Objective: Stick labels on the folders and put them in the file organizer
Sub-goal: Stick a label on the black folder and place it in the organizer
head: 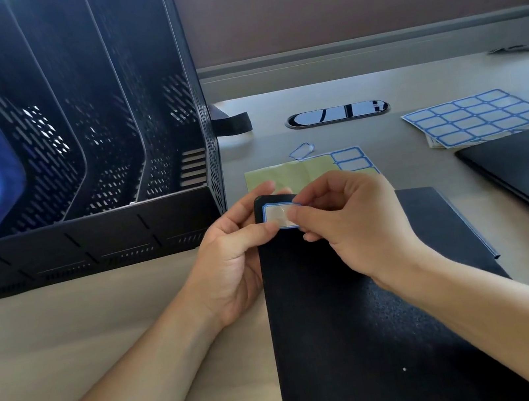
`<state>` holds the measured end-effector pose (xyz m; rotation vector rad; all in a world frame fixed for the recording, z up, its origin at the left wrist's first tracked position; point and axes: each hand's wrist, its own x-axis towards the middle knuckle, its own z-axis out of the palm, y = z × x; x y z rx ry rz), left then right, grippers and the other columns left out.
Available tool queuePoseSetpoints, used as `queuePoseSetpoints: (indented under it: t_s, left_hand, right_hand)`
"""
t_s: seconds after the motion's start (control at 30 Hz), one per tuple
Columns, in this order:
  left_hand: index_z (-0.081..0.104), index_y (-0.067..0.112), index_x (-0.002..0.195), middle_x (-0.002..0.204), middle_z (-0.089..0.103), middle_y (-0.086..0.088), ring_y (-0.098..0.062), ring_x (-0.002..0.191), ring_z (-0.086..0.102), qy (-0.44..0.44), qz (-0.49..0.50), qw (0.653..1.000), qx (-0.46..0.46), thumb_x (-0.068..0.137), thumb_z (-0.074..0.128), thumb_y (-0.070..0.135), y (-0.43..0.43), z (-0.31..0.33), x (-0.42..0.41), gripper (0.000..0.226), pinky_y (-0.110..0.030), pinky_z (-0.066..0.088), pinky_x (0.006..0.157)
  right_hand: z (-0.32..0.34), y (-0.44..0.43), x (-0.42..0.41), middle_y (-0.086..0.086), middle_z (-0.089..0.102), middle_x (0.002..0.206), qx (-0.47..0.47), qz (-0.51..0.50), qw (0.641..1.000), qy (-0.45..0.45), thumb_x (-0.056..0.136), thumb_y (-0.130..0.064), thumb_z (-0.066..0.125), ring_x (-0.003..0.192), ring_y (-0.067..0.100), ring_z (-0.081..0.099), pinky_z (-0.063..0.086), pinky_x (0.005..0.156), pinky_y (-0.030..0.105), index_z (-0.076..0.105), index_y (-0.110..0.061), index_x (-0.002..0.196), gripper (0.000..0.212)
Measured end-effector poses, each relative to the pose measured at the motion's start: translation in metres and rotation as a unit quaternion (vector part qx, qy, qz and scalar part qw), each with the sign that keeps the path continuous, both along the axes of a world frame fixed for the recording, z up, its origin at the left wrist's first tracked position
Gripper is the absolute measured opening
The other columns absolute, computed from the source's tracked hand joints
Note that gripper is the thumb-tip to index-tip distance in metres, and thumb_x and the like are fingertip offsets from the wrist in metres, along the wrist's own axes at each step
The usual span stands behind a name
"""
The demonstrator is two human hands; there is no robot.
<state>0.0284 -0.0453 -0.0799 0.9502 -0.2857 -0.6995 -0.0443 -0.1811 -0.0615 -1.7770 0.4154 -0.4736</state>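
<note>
Lengthwise the folder (345, 326) points away; left grip (230, 257) clasps its far end, right grip (346, 222) pinches the label (278, 213).

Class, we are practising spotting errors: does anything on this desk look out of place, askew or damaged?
Yes. A loose label lies curled on the desk beyond the mostly peeled sheet, stuck to nothing. The label the right hand pinches onto the folder, held by the left hand, looks straight.
</note>
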Motion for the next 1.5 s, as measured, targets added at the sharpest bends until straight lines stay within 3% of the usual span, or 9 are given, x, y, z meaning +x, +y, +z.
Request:
queuePoseSetpoints:
  t_s: [0.17,0.3,0.5,0.7,0.83,0.97,1.17,1.37,1.5]
  left_hand:
    - [0.069,0.010,0.107,0.096,0.074,-0.008,-0.025,0.085,0.070,-0.024,0.045,0.998,0.030,0.074,0.065,0.008,-0.003,0.002,-0.006,0.033,-0.043,0.055,0.088]
    - [0.072,0.008,0.098,0.092,0.074,-0.010,-0.027,0.087,0.069,-0.035,0.095,0.994,0.049,0.073,0.067,0.006,-0.006,0.001,-0.007,0.026,-0.046,0.055,0.088]
    - [0.074,0.009,0.093,0.086,0.074,-0.011,-0.023,0.078,0.071,-0.038,0.103,0.993,0.045,0.075,0.065,0.004,-0.007,-0.002,-0.007,0.020,-0.036,0.061,0.073]
    - [0.078,0.013,0.092,0.093,0.074,-0.013,-0.026,0.083,0.069,-0.026,0.093,0.995,0.035,0.072,0.068,0.004,-0.005,-0.002,-0.004,0.024,-0.042,0.057,0.084]
    - [0.071,0.010,0.106,0.095,0.073,-0.015,-0.026,0.079,0.071,0.004,0.032,0.999,0.036,0.074,0.065,0.003,-0.002,0.000,0.000,0.033,-0.040,0.059,0.080]
    - [0.073,0.002,0.089,0.083,0.071,-0.020,-0.026,0.071,0.070,-0.005,-0.025,0.995,0.097,0.081,0.062,0.016,-0.003,0.001,-0.002,0.020,-0.036,0.060,0.072]
    - [0.072,0.004,0.081,0.075,0.070,-0.016,-0.023,0.064,0.067,-0.041,0.021,0.990,0.130,0.093,0.058,0.024,-0.007,-0.004,-0.003,0.027,-0.031,0.058,0.063]
    - [0.072,0.004,0.083,0.079,0.067,-0.020,-0.028,0.071,0.062,-0.100,0.054,0.983,0.143,0.097,0.054,0.021,-0.008,-0.011,-0.003,0.028,-0.035,0.052,0.067]
    - [0.075,0.013,0.075,0.079,0.069,-0.017,-0.028,0.074,0.062,-0.126,0.071,0.978,0.150,0.099,0.052,0.017,-0.009,-0.014,-0.003,0.034,-0.037,0.051,0.071]
  right_hand:
    - [-0.001,0.006,-0.002,-0.003,0.073,0.066,-0.003,0.008,1.000,-0.004,0.079,-0.021,0.082,0.055,0.011,0.069,0.062,0.067,0.040,0.069,-0.021,0.074,0.014]
    - [-0.003,0.007,-0.002,-0.003,0.073,0.067,-0.014,0.010,1.000,-0.007,0.080,-0.020,0.081,0.055,0.012,0.070,0.062,0.068,0.042,0.069,-0.022,0.073,0.014]
    - [-0.005,0.006,-0.002,-0.007,0.072,0.066,-0.047,0.019,0.999,-0.007,0.083,-0.019,0.079,0.057,0.010,0.070,0.062,0.068,0.039,0.069,-0.026,0.075,0.014]
    - [-0.006,0.006,-0.002,-0.004,0.071,0.066,-0.047,0.018,0.999,-0.018,0.083,-0.020,0.078,0.058,0.010,0.069,0.062,0.067,0.041,0.068,-0.025,0.075,0.014]
    - [-0.007,0.004,-0.001,-0.007,0.071,0.066,-0.053,0.011,0.998,-0.017,0.082,-0.025,0.079,0.061,0.010,0.069,0.058,0.064,0.030,0.068,-0.026,0.075,0.013]
    - [-0.009,0.003,0.000,-0.010,0.072,0.068,-0.059,0.008,0.998,-0.009,0.084,-0.021,0.077,0.063,0.007,0.068,0.055,0.063,0.023,0.068,-0.027,0.075,0.014]
    - [-0.007,0.001,0.000,-0.007,0.073,0.068,-0.047,0.009,0.999,0.010,0.085,-0.021,0.076,0.061,0.008,0.070,0.058,0.062,0.025,0.069,-0.026,0.079,0.010]
    - [-0.004,0.002,0.002,-0.007,0.073,0.069,-0.041,0.008,0.999,0.026,0.086,-0.019,0.075,0.058,0.006,0.070,0.062,0.070,0.035,0.071,-0.023,0.081,0.007]
    - [-0.001,-0.001,0.001,-0.006,0.072,0.067,-0.043,0.007,0.999,0.030,0.087,-0.018,0.074,0.055,0.007,0.070,0.061,0.064,0.030,0.070,-0.020,0.081,0.008]
